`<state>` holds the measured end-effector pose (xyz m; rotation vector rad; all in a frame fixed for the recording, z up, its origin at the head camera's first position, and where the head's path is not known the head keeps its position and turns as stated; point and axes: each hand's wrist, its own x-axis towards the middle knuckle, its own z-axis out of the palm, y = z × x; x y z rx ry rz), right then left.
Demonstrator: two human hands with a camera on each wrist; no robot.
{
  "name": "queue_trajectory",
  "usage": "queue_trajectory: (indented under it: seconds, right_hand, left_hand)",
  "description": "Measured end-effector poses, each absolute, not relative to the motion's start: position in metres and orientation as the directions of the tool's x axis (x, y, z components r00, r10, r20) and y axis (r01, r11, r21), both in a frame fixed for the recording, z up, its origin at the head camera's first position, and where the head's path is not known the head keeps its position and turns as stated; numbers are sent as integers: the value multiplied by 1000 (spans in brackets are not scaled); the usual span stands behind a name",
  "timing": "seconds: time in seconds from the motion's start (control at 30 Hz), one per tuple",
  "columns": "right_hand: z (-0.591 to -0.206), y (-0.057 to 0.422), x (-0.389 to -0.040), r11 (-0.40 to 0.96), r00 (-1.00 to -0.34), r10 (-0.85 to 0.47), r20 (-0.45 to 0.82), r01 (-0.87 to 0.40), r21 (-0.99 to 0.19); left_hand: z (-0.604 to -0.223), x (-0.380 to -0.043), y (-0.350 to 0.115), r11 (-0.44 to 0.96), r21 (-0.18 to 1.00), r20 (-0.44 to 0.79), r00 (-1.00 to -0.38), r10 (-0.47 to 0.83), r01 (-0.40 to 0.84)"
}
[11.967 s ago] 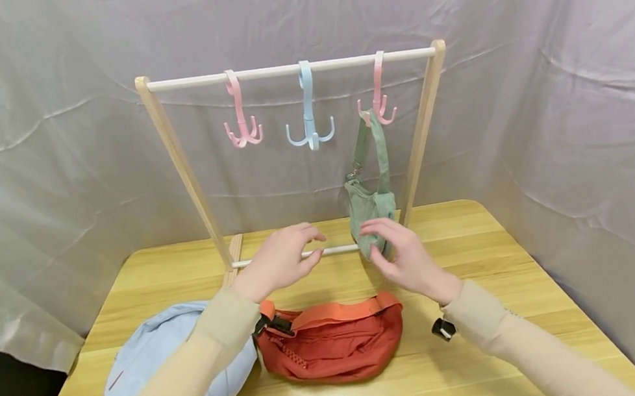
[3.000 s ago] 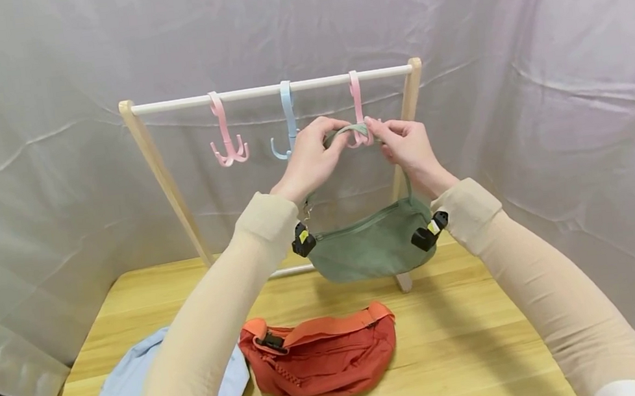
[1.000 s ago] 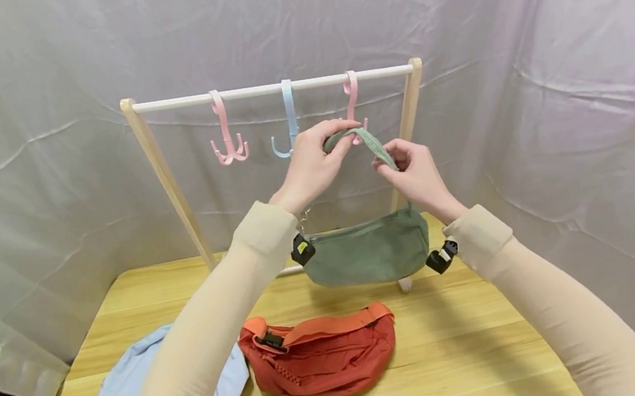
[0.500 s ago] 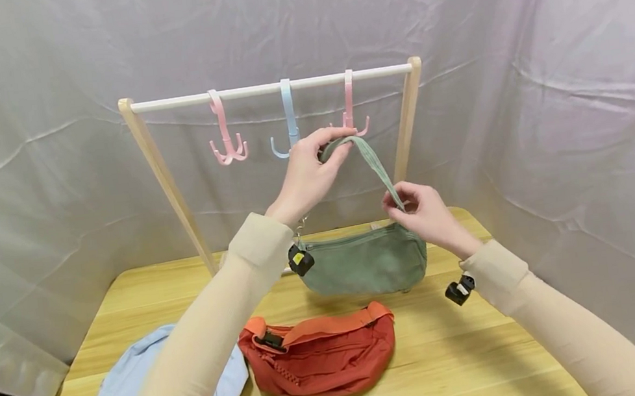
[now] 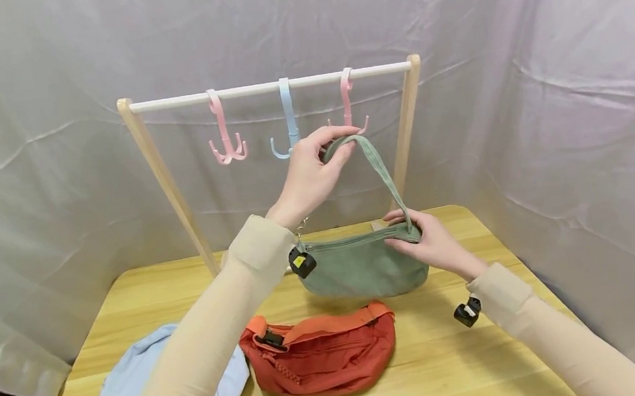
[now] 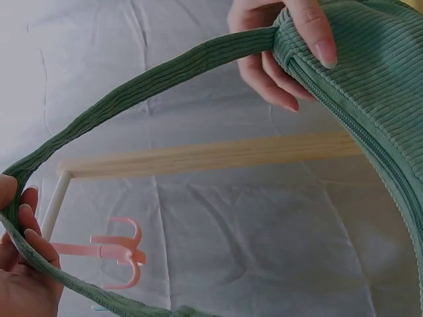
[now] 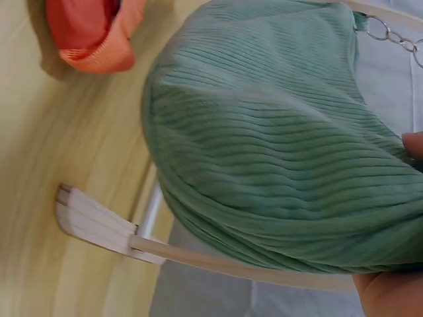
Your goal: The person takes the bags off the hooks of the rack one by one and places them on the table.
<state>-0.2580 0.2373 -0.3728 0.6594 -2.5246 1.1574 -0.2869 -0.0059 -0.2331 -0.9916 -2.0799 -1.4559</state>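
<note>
A green corduroy shoulder bag (image 5: 367, 271) hangs upright in front of the rack, its zipper along the top. My left hand (image 5: 310, 163) pinches the top of its strap (image 5: 374, 159), just below the right pink hook (image 5: 346, 100). At the bag's right top corner, my right hand (image 5: 431, 240) grips the fabric where the strap joins, thumb on the near side and fingers behind. The left wrist view shows the strap (image 6: 145, 86) stretched between both hands, off the pink hook (image 6: 119, 252). In the right wrist view the ribbed bag (image 7: 277, 145) covers most of the right hand.
The wooden rack's white rail (image 5: 165, 103) also carries a left pink hook (image 5: 224, 130) and a blue hook (image 5: 289, 113). A red waist bag (image 5: 324, 360) lies on the table (image 5: 460, 364) in front, beside a light blue bag (image 5: 122, 390) partly behind my left forearm.
The green bag's strap came off the right pink hook, and the bag lowered slightly. My right hand slid down the strap to the bag's corner, while my left kept holding the strap's top.
</note>
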Motion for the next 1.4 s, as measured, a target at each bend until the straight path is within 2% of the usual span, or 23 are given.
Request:
queue_trajectory:
  seconds: [0.17, 0.47, 0.9, 1.17, 1.3, 1.4]
  right_hand:
    - [-380, 240, -258, 559, -870, -237, 431, -485, -673]
    - [-384, 242, -253, 433, -851, -184, 491, -519, -737]
    - [-378, 251, -255, 352, -851, -52, 523, -506, -787]
    - [-370, 254, -257, 303, -859, 14, 512, -485, -821]
    - [-366, 254, -256, 276, -875, 35, 483, -456, -846]
    - [-365, 254, -255, 233, -888, 35, 459, -440, -867]
  left_hand:
    - [-232, -285, -9, 193, 639, 681, -664, 308, 745]
    - [-237, -274, -19, 191, 647, 669, -669, 324, 738]
    - [-253, -252, -36, 195, 562, 675, -582, 455, 804]
    - [-275, -249, -50, 208, 540, 594, -544, 593, 816]
    - [-286, -253, -59, 208, 569, 545, -554, 629, 796]
    - [-294, -259, -66, 228, 612, 526, -605, 597, 757]
